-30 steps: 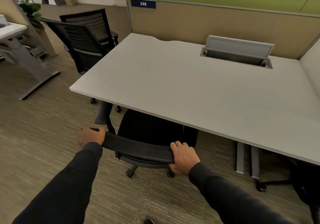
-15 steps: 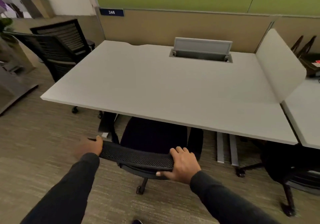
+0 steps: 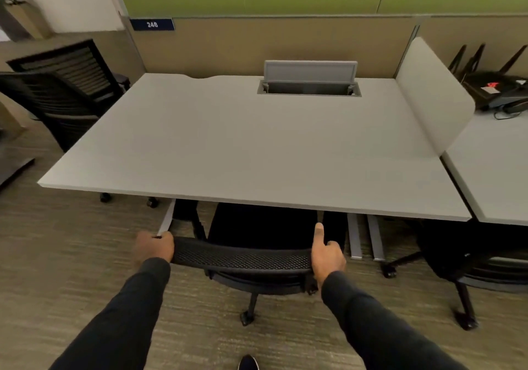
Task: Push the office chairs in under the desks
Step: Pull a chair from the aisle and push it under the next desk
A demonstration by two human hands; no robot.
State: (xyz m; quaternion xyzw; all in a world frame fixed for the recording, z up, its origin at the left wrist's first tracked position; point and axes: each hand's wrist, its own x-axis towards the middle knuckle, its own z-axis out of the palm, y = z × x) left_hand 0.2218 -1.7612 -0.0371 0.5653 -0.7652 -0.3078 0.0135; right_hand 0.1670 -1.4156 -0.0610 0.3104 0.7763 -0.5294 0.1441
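Observation:
A black mesh-backed office chair [image 3: 243, 258] stands in front of me, its seat tucked beneath the front edge of a light grey desk [image 3: 228, 141]. My left hand [image 3: 155, 248] is wrapped around the left end of the chair's top rail. My right hand [image 3: 325, 255] holds the right end, with the thumb pointing forward along the side. The chair's base and one castor [image 3: 247, 316] show below the backrest. Its seat is mostly hidden under the desk.
Another black chair [image 3: 485, 261] sits partly under the neighbouring desk [image 3: 497, 175] on the right. Two black chairs [image 3: 65, 95] stand at the left beyond the desk corner. An open grey cable hatch [image 3: 310, 79], a white divider [image 3: 431, 98] and desk legs [image 3: 363, 235] are nearby.
The chair has shifted to sit centred under the desk. My right hand has slid from over the rail to its right end, and the view has turned rightwards.

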